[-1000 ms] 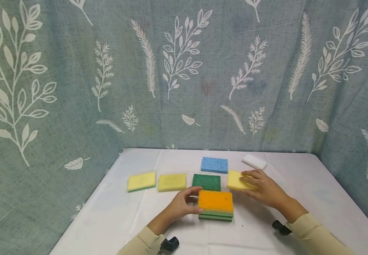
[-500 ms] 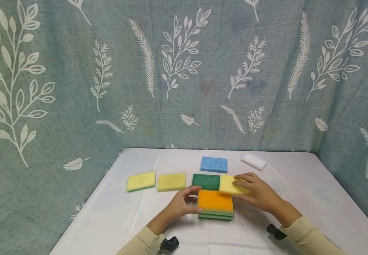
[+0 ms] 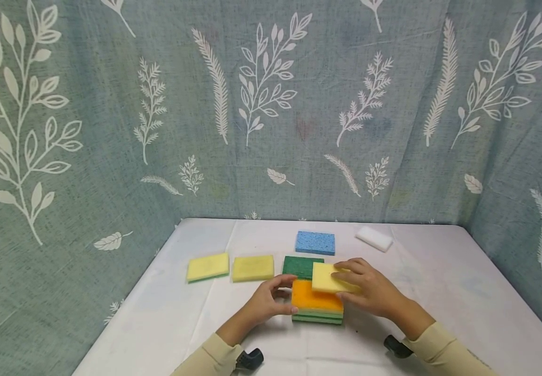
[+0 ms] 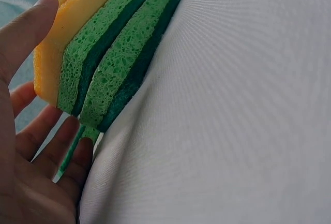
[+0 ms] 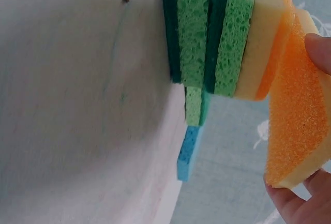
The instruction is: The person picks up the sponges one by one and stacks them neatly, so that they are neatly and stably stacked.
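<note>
Head view: stack [image 3: 315,304], lower centre of frame, left hand [image 3: 265,302] curled round its left side. Sponge [image 3: 323,278], over the stack's upper right corner, contact unclear, pinched by right hand [image 3: 369,287]. Left wrist view: stack, upper left; light, steadying hold seems best. Right wrist view: sponge, right side, tilted, orange face stackward; probably best levelled, edges matched, before release.
</note>
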### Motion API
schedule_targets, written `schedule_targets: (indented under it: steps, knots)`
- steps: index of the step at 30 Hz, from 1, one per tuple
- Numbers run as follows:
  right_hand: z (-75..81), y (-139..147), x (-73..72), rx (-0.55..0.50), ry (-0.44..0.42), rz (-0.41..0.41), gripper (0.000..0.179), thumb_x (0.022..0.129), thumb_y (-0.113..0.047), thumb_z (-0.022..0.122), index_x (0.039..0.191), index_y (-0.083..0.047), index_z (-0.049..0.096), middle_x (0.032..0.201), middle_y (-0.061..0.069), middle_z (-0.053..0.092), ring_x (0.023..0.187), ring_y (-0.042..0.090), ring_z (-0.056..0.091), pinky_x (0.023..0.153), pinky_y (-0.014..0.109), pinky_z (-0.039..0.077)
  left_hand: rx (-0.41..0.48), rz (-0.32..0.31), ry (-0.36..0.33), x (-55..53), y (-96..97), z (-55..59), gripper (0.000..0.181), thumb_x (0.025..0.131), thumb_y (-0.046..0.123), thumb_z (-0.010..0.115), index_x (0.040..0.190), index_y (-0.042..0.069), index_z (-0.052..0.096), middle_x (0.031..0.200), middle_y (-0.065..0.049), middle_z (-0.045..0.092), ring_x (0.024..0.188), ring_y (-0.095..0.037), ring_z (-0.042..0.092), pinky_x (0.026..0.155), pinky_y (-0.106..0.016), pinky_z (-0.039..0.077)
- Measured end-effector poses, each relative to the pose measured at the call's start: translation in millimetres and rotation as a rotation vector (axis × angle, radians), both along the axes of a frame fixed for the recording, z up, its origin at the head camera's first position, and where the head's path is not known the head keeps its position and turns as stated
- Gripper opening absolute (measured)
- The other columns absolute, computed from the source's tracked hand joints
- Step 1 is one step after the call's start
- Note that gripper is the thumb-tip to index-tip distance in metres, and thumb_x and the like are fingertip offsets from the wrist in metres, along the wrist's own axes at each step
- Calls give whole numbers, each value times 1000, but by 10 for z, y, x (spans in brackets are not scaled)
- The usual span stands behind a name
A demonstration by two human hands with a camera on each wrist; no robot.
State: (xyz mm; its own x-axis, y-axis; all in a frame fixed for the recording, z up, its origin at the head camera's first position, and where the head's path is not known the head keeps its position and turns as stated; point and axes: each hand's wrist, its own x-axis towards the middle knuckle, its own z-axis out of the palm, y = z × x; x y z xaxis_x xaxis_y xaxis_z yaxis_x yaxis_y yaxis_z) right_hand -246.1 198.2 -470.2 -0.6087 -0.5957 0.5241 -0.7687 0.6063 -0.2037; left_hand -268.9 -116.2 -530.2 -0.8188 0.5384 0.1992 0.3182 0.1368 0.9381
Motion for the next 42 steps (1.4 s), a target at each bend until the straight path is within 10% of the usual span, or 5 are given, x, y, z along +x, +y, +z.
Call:
schedule_targets:
  steps: [9,16,23,32,42]
  knots:
    - [6,-101,56,-20,-12,12,43,86,-40,74,122,-17,70,131,0,58,118,17,49,94,44,47,-2,21,35,12,1,3,71,75,19,86,137,9,53,125,-2,59,112,-21,57,97,-35,46]
    - [-45,-174,46,-24,-25,22,42,86,-44,73,120,-21,70,131,-4,57,120,16,48,96,44,46,31,-2,-3,165,22,289,72,74,8,85,136,-5,50,123,-12,59,113,-33,56,99,-52,42]
    - [-74,-254,51,-33,-8,55,41,87,-45,72,119,-20,70,130,-4,57,119,15,48,95,43,47,10,5,8,176,24,319,72,74,9,85,135,-5,50,123,-10,60,114,-30,56,99,-51,43]
    - [-78,-332,75,-18,17,75,40,87,-43,72,119,-18,70,129,-1,58,117,17,49,91,44,49,7,23,37,22,20,40,71,73,5,85,136,5,53,125,-8,60,115,-23,56,98,-48,44]
    - [-101,-397,68,-41,38,108,39,87,-41,73,117,-16,70,128,-1,58,115,18,50,89,41,49,44,22,73,-7,21,-18,70,71,10,87,133,5,56,118,-4,63,111,-21,58,96,-41,47]
